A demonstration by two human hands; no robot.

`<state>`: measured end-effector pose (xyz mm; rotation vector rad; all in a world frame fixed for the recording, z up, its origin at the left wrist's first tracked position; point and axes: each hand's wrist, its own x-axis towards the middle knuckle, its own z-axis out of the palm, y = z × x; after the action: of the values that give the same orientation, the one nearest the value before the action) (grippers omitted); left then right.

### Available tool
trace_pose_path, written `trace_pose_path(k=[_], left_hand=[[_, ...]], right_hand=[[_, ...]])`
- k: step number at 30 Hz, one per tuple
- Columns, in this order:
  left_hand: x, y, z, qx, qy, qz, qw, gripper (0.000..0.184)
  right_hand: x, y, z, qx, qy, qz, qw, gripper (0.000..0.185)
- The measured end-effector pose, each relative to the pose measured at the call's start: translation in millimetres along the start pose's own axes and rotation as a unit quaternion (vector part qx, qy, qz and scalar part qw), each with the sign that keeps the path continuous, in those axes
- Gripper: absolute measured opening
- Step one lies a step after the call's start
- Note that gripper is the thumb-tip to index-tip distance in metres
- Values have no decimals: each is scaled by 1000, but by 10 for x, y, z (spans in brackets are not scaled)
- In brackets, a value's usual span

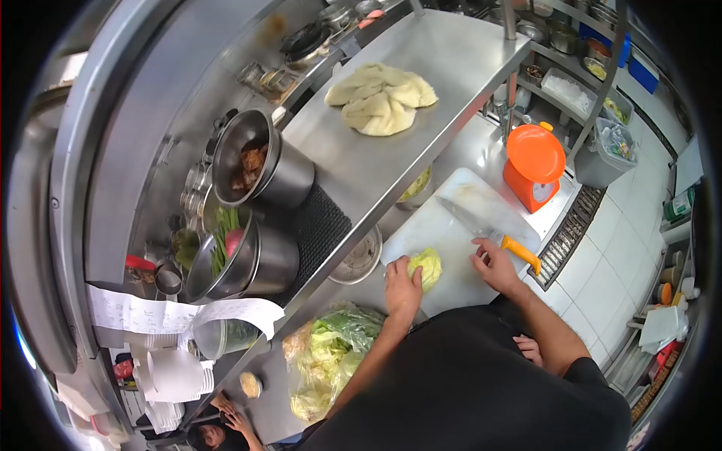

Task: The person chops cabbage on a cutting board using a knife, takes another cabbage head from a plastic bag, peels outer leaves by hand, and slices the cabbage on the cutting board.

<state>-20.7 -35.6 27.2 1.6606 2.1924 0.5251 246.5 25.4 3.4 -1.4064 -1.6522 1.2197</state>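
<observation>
My left hand (pixel 403 289) is on the left side of a pale green lettuce piece (pixel 428 269), its fingers curled against the leaves. The lettuce lies at the near edge of a white cutting board (pixel 451 233). To the right, my right hand (pixel 493 264) is over the board, fingers loosely bent and apart, with nothing seen in them. Just beyond its fingertips lies a knife (pixel 521 254) with an orange handle. Its blade rests flat on the board, pointing away to the left.
An orange scale (pixel 535 161) stands behind the board. A plastic bag of lettuce (pixel 331 357) lies left of my arm. The raised steel shelf (pixel 451 60) bears a cloth (pixel 381 98) and metal pots (pixel 289 177). Another person's hands (pixel 237 419) show bottom left; an unattributed hand (pixel 529 349) shows beside my right forearm.
</observation>
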Motion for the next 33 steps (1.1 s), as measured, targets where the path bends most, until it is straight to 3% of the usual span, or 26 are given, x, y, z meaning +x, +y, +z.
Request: trace_pose_path(k=[8,11,14,18,20,27,30,33], left_hand=[[-70,221,144,-74,-64,4,995,74],[-24,338,85,8,-25,98,995,77],[35,189,397,-16,7,131,991,74],[143,-147,685,-86,43,166,981,67],[125,-157,663,-18,48,176,983,68],[185,-140,581,-100,24,169,980,68],[187,71,348,-90,53,209,972,67],[-18,256,260,-47,172,139,974,57]], right_hand=[[-91,-182,-45,-85,-38,-32,995,34],[-171,-172,-171,-223,15,-164,961,35],[-116,-61,-394,-309,114,-191,925,38],[79,170,-743,-383,64,-86,917,64],[106,275,-805,-394,70,-78,913,72],[42,387,-674,-408,45,-12,912,82],[8,401,-566,-427,46,-11,903,82],[21,415,-493,-396,35,9,918,83]])
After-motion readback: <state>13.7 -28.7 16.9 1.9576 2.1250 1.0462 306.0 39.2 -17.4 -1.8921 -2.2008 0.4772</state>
